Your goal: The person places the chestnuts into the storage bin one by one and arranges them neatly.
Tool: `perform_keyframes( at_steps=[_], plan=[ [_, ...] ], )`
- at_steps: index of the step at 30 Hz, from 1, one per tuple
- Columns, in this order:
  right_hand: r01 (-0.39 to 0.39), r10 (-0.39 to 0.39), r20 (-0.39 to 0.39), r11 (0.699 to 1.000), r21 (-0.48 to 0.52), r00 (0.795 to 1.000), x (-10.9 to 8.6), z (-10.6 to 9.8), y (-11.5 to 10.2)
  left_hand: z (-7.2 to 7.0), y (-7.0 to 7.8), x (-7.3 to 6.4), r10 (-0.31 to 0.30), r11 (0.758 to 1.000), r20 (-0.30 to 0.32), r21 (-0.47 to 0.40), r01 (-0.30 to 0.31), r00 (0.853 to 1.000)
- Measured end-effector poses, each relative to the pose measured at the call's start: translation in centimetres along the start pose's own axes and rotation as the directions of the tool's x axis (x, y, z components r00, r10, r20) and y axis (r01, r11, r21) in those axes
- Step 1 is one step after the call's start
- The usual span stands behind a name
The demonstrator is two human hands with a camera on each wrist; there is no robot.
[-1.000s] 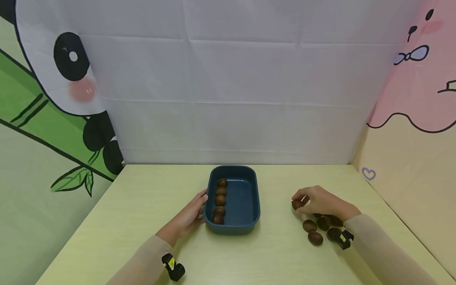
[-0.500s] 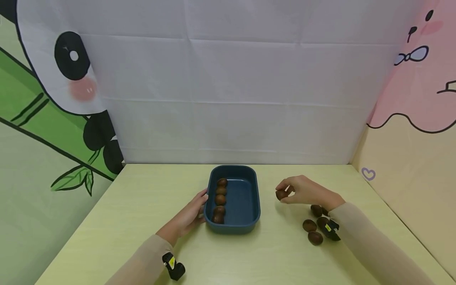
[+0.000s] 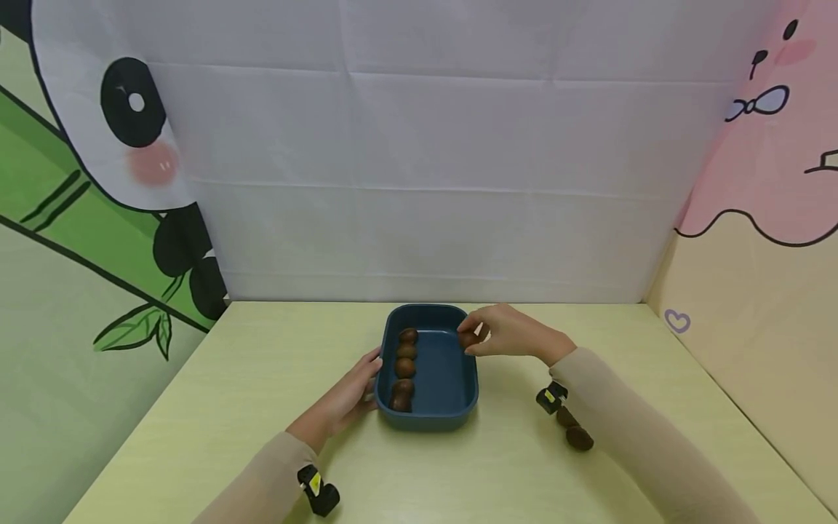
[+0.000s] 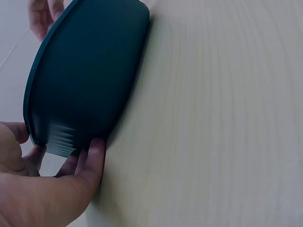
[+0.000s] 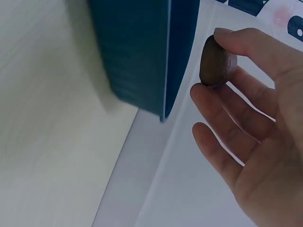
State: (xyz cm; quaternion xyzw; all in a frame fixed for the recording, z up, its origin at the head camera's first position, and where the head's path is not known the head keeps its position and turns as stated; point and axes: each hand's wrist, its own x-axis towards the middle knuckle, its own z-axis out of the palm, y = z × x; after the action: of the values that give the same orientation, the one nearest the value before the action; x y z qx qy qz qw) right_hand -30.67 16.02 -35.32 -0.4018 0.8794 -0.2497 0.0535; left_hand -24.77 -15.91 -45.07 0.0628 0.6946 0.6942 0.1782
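On the table stands a deep blue rectangular box (image 3: 447, 378), with a row of several brown chestnuts (image 3: 405, 367) along its left inner side. My left hand (image 3: 347, 397) holds the box's left wall, a fingertip at the rim and other fingers (image 4: 96, 150) low on the outside. Over the far right rim is my right hand (image 3: 517, 335). It pinches one chestnut (image 5: 218, 62) between thumb and fingertips; in the right wrist view its lower fingers are spread loosely. That chestnut is apart from the box in the right wrist view.
More chestnuts (image 3: 579, 438) lie on the pale wooden table (image 3: 458, 480) at the right, partly hidden under my right forearm. A white cloth backdrop (image 3: 432, 182) hangs behind the table. Printed panels stand at left and right.
My right hand has carried a chestnut leftward from the loose group to the box's far right rim. The left hand and the box have stayed in place.
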Motion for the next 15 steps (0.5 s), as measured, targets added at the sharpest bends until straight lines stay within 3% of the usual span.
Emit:
perform_keyframes(
  at_steps=[10,15],
  plan=[
    [-0.085,0.085,-0.003,0.995,-0.043,0.996,5.4,1.3,-1.1,0.0,0.0,-0.1,0.000,1.000,0.016,0.006,0.000,1.000],
    [-0.158,0.158,-0.014,0.987,-0.009,0.987,7.8,2.0,-1.1,0.0,0.0,0.0,0.005,1.000,0.013,-0.006,-0.005,1.000]
  ],
)
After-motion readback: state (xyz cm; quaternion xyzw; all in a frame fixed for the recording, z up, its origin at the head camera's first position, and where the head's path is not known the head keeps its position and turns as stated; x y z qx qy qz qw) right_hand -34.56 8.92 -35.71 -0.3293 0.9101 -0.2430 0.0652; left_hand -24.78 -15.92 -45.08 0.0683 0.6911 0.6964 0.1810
